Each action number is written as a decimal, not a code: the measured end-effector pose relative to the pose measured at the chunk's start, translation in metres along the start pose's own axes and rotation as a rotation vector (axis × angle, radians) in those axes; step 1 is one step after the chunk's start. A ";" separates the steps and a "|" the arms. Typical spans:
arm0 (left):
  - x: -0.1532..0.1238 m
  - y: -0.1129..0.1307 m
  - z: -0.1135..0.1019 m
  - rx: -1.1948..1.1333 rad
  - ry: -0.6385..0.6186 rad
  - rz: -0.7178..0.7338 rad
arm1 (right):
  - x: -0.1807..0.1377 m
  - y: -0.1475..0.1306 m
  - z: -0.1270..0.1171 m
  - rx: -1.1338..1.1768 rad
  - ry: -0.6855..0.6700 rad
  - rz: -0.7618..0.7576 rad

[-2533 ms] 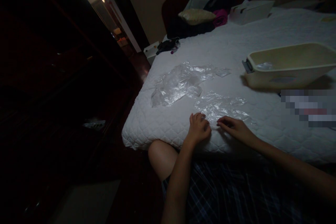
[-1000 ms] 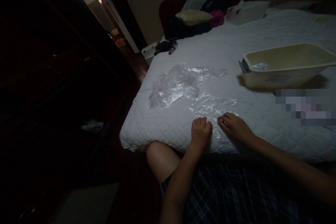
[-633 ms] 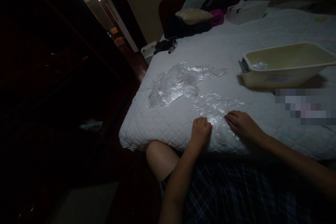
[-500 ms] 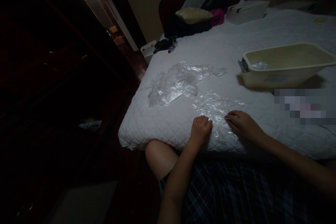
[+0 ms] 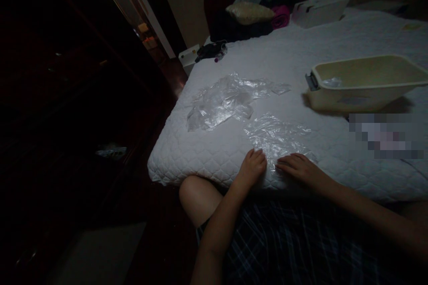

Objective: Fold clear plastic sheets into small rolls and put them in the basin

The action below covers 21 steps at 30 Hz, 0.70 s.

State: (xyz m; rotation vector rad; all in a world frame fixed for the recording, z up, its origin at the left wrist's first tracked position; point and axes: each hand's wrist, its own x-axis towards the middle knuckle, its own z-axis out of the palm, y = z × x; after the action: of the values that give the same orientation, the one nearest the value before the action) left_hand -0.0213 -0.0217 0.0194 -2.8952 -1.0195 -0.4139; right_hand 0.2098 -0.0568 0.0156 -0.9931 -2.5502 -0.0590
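Observation:
A clear plastic bag [image 5: 277,133] lies crinkled and flat near the bed's front edge. My left hand [image 5: 252,168] rests on its near left side, fingers a little bent and apart. On the bag's near right part lies my right hand [image 5: 301,169], its fingers stretched toward the left one. A small gap with shiny plastic shows between both hands. Farther back and left, more clear plastic bags [image 5: 224,102] are spread in a crumpled heap, touched by neither hand.
The white quilted bed [image 5: 200,156] carries a cream plastic bin [image 5: 361,95] at the right, with some clear plastic inside. Behind stand a white box [image 5: 319,12], a pale cushion [image 5: 250,13] and dark cloth. A blurred-out patch lies before the bin. Dark furniture fills the left.
My right hand has slid left and slightly toward me over the bag, closer to my left hand. My left hand has shifted slightly left. The view has tilted a little.

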 end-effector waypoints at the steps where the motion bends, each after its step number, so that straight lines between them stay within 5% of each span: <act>1: -0.002 -0.001 0.002 0.006 0.018 -0.006 | 0.001 0.000 0.000 -0.009 0.001 -0.005; 12: -0.010 0.002 0.004 0.101 0.021 0.023 | 0.019 -0.004 0.000 0.099 0.025 0.108; 21: -0.010 -0.002 0.012 0.227 -0.030 0.073 | 0.042 -0.001 -0.002 0.263 0.138 0.453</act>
State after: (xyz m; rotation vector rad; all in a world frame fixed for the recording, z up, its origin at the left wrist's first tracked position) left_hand -0.0272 -0.0244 0.0056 -2.7324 -0.8968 -0.2339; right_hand 0.1823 -0.0311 0.0333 -1.3737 -2.0874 0.3147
